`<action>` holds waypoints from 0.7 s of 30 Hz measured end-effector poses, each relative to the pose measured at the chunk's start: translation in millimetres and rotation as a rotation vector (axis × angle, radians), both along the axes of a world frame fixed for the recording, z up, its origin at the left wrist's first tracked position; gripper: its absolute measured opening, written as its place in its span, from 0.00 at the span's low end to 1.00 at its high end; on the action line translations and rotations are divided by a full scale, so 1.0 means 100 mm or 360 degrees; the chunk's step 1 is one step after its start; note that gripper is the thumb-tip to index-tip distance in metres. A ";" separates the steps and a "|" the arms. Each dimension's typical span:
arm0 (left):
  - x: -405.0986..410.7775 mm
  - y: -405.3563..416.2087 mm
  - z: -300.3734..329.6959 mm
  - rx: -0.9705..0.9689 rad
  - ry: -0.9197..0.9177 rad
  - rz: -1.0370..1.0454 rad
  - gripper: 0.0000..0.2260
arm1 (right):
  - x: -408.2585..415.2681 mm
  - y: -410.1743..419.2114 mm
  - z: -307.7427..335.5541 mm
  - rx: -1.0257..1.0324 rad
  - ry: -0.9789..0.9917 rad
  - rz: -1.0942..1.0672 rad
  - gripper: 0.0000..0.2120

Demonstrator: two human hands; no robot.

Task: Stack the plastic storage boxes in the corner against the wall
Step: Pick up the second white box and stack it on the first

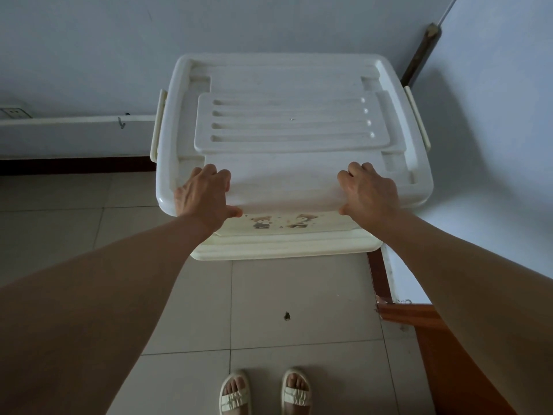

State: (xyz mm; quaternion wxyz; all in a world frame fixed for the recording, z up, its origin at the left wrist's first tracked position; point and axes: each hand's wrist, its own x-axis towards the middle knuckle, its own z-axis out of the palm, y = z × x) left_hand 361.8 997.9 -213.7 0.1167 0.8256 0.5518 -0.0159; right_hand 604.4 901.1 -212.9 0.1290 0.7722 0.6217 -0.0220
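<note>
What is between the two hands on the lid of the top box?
In the head view, only bare white lid lies between the left hand and the right hand; nothing rests there.

A large white plastic storage box with a ribbed lid (287, 121) sits in the corner where two pale walls (89, 49) meet, on top of a cream plastic storage box (284, 245) whose front rim juts out below it. A cartoon bear print (281, 220) shows on the lower part of the stack's front. The left hand (206, 194) and the right hand (369, 194) both rest on the near edge of the top lid, fingers curled on top and thumbs against the front rim. Cream latches (158, 124) flank the lid's sides. Below, on the beige tiled floor (299, 298), stand two feet in cream strapped sandals (264, 392). A white wall socket (15, 112) sits at the left.
</note>
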 end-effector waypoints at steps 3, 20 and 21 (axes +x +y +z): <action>0.04 -0.02 0.05 -0.0033 0.0053 0.0031 0.21 | -0.02 -0.03 0.03 -0.0014 -0.0001 0.0003 0.17; -0.10 -0.28 0.93 -0.0298 0.0213 -0.0100 0.29 | -0.44 -0.29 1.00 -0.0099 0.0295 -0.0028 0.29; -0.13 -0.30 1.03 -0.0287 0.0201 -0.0106 0.30 | -0.48 -0.32 1.09 -0.0083 0.0295 -0.0039 0.29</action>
